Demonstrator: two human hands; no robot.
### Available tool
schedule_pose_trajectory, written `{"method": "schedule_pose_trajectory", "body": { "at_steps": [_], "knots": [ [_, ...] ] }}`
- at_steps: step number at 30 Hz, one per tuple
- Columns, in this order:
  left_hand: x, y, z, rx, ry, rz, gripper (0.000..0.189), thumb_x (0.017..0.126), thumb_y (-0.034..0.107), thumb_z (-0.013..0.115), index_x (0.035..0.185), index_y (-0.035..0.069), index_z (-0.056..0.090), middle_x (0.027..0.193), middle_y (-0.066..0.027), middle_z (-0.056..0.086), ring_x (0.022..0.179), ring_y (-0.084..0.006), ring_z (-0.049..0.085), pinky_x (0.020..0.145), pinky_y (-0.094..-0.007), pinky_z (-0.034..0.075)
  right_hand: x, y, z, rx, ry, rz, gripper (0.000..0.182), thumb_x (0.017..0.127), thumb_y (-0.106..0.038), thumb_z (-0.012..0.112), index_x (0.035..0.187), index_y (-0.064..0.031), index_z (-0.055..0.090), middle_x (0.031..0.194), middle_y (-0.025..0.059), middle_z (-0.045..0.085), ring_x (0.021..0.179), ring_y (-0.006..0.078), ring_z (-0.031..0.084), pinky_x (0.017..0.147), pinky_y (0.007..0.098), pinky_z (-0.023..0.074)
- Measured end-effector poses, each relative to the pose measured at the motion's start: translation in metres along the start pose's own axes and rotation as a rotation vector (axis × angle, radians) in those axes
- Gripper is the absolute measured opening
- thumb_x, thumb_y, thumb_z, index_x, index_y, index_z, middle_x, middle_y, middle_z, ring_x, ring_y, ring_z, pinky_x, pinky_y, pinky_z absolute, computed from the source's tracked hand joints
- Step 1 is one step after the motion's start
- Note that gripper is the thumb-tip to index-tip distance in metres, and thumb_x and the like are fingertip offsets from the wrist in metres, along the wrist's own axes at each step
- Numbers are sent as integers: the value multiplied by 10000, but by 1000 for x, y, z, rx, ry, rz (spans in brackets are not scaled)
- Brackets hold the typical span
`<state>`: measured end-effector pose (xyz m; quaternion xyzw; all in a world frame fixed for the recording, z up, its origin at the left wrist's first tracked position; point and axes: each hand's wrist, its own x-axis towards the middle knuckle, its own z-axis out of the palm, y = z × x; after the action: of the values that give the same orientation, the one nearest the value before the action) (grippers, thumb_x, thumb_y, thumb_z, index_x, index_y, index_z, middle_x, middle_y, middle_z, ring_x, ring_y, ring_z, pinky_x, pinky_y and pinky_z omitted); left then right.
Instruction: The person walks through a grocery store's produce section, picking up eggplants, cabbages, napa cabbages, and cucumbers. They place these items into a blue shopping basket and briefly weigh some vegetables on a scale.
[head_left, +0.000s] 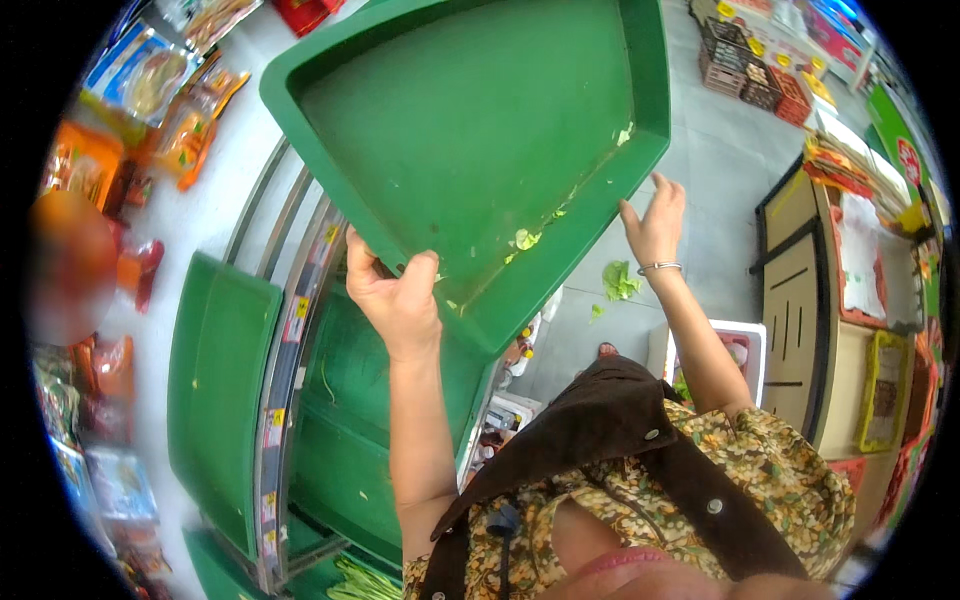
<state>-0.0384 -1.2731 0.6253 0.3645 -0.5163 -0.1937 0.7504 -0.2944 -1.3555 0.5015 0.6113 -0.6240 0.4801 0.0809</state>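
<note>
A large green plastic tray (465, 120) is held up at a tilt, with scraps of leaf (526, 239) along its lower side. My left hand (397, 292) grips its near-left rim between thumb and fingers. Close by the tray's right edge is my right hand (656, 221), fingers apart, a bracelet at the wrist; whether its fingertips touch the rim I cannot tell. Beneath the raised tray, more green trays (341, 450) sit on the shelf unit, and another green tray (217, 397) stands at the left.
Torn lettuce leaves (620, 281) lie on the grey tiled floor. A white foam box (754, 337) is by my right arm. Packaged goods (180, 142) hang at the left. Crates (791, 97) and a beige cabinet (795, 322) stand to the right. Leafy greens (360, 581) lie at the bottom.
</note>
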Motion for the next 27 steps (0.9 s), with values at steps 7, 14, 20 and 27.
{"method": "schedule_pose_trajectory", "body": {
  "at_steps": [7,14,20,27],
  "knots": [
    [-2,-8,-12,-185,-45,-81,292,588,-92,468,866,-24,526,860,-54,543,777,-122,511,754,-246,395,62,101,83,-232,-27,90,314,770,-182,485,1051,-44,469,1156,190,435,1060,354,421,874,400,366],
    [-13,-8,-44,-254,-20,-25,361,556,-125,481,894,-10,532,889,-96,565,794,-155,537,778,-283,413,102,90,50,-474,-275,234,258,773,-144,441,990,-8,469,1032,193,495,948,349,486,786,411,425],
    [-27,-14,-25,-183,-32,46,293,564,-118,493,831,0,523,841,-66,551,741,-125,515,715,-245,408,23,14,79,-311,-297,-72,179,706,-88,438,842,20,483,857,204,542,786,332,540,683,404,449],
    [-27,-52,-14,-173,35,47,365,560,-114,472,893,25,528,877,-46,533,777,-142,518,746,-268,415,-56,-128,34,-77,-556,-269,348,740,-345,543,805,-3,530,825,141,530,793,259,507,668,361,390]
  ]
}}
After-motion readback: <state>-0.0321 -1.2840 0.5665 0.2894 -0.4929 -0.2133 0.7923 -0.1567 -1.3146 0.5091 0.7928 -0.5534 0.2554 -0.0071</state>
